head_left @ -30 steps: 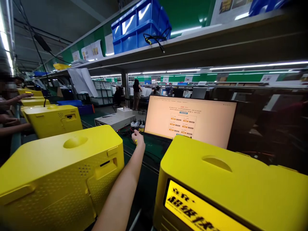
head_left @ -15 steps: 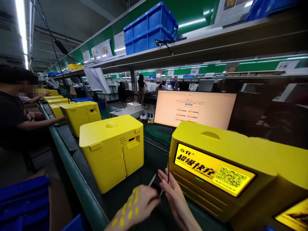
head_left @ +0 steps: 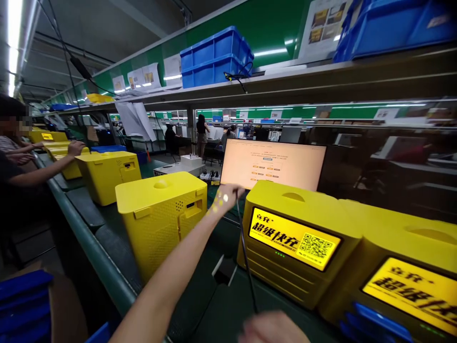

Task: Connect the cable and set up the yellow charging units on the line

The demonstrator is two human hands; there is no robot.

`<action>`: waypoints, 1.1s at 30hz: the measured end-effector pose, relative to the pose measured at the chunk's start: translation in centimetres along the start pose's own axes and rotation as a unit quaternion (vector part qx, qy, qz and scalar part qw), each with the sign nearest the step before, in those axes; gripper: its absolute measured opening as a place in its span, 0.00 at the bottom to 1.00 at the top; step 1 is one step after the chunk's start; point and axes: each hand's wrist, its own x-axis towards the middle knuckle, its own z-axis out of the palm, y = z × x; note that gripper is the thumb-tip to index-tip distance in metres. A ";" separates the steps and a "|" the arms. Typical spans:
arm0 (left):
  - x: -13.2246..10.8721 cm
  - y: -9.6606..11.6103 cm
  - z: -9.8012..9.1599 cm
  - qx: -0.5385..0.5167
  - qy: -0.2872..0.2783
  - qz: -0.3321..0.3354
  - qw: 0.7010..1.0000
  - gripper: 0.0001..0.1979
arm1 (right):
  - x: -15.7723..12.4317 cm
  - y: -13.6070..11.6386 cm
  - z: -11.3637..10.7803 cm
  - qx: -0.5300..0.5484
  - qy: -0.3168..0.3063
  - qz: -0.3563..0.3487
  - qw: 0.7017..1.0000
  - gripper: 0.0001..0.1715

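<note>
The blurred right hand (head_left: 273,328) is cut off by the bottom edge, and the thin black cable (head_left: 246,257) ends behind it.

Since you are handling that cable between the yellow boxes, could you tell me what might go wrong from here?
The left hand holds a thin black cable that runs down to the right hand. It passes close to the corner of the yellow box with the lit screen, so it might snag there. The raised hand is also near the monitor and could knock it. The right hand is blurred, so its grip is unclear.
</note>
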 end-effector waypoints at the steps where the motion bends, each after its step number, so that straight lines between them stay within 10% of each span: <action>1: 2.5 0.7 -1.5 -0.005 0.001 0.016 1.000 0.18 | 1.2 0.6 1.0 -0.035 -0.036 -0.016 0.999 0.07; 6: 6.0 -2.0 -8.4 0.030 -0.057 0.017 0.998 0.29 | 7.7 5.9 5.5 -0.251 -0.142 0.010 0.958 0.19; 11: -1.3 -14.1 -14.2 0.061 -0.062 -0.077 0.993 0.22 | 10.7 8.9 9.0 -0.191 -0.043 0.060 0.979 0.12; 15: -6.9 -20.3 -14.0 0.038 -0.080 -0.122 0.989 0.25 | 13.3 8.3 11.2 -0.139 -0.008 0.052 0.989 0.16; 33: -8.4 -20.8 -11.6 -0.004 -0.066 -0.072 0.995 0.27 | 18.1 5.0 14.0 -0.301 -0.019 -0.021 0.953 0.15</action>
